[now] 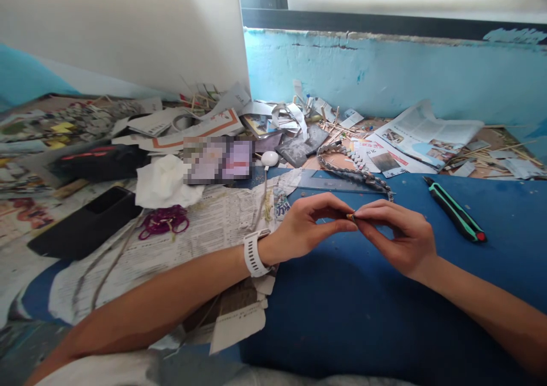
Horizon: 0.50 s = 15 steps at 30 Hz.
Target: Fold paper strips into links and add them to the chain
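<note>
From where I stand, the small piece (pixel 350 216) sits just right of and below the frame's middle, pinched in the fingers of both the left hand (pixel 299 226) and the right hand (pixel 404 238), neither plainly nearer. Its long axis I can't make out (fingers cover most of it), and the grey chain-like strip (pixel 356 175) above them runs down behind the right hand, its lower end hidden.

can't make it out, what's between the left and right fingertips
The head view shows a small yellowish piece between the fingertips of left hand and right hand, too tiny to identify.
</note>
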Tool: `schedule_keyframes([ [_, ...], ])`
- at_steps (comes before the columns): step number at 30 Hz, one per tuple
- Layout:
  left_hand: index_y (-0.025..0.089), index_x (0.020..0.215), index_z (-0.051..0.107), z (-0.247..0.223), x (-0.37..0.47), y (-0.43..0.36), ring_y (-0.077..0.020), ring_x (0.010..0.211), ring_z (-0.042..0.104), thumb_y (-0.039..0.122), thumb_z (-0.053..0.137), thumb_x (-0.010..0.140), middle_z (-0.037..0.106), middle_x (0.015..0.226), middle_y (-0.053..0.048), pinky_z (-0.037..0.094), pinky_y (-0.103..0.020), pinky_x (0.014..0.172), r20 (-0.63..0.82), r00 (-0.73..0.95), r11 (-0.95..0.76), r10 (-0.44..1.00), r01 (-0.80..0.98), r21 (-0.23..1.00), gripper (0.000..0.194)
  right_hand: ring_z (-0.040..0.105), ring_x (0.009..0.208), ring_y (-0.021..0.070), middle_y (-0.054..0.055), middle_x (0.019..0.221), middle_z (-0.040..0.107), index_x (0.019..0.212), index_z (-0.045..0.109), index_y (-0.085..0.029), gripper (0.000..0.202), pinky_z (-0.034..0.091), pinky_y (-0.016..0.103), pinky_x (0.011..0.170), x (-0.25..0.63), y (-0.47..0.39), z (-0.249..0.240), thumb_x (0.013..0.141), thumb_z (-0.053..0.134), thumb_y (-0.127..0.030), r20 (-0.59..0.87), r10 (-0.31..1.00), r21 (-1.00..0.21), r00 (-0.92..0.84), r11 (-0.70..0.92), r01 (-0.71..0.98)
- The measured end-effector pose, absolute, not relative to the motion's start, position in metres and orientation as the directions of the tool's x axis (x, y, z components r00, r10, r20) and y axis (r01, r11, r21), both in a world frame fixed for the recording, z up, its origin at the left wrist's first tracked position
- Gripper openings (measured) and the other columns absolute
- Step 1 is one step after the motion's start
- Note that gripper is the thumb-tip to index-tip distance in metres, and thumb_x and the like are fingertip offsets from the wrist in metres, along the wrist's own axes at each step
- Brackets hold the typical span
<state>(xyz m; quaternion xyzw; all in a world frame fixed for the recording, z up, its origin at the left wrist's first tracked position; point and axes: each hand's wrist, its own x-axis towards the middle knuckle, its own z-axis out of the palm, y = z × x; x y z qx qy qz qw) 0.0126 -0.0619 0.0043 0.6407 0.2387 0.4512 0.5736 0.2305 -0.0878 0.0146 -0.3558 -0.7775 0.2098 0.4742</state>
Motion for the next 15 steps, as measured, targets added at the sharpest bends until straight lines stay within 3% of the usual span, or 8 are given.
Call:
schedule_keyframes([
  [6,0.016,0.089,0.075,-0.0013,0.0119,-0.0584,-0.0134,0.09,0.073,0.018,0.086,0.081,0.074,0.095,-0.004,0.063,-0.025,0.085,0.302,0.413,-0.208,0.859,-0.257,0.944,0.014,0.073,0.103,0.0194,0.005,0.11,0.073,0.119,0.069,-0.025,0.034,0.067,0.032,0.085,0.2283,-0.0912,0.0112,0.091,0.071,-0.007,0.511,0.784,-0.772,-0.354,0.599,0.212],
  [10,0.015,0.078,0.073,-0.0013,0.0128,-0.0562,-0.0129,0.087,0.072,0.017,0.087,0.08,0.074,0.092,-0.003,0.06,-0.025,0.079,0.318,0.435,-0.186,0.843,-0.32,0.929,0.015,0.073,0.096,0.0156,0.003,0.105,0.073,0.119,0.069,-0.026,0.035,0.067,0.029,0.086,0.2281,-0.0896,0.0065,0.09,0.073,-0.006,0.539,0.778,-0.742,-0.324,0.62,0.255],
  [15,0.015,0.077,0.072,0.0009,0.0118,-0.0553,-0.0124,0.083,0.071,0.017,0.087,0.079,0.073,0.091,-0.003,0.059,-0.025,0.076,0.338,0.446,-0.215,0.829,-0.304,0.928,0.015,0.075,0.097,0.0175,0.006,0.11,0.076,0.121,0.071,-0.023,0.035,0.064,0.03,0.086,0.2302,-0.0863,0.0085,0.09,0.074,-0.007,0.577,0.714,-0.665,-0.397,0.693,0.279],
])
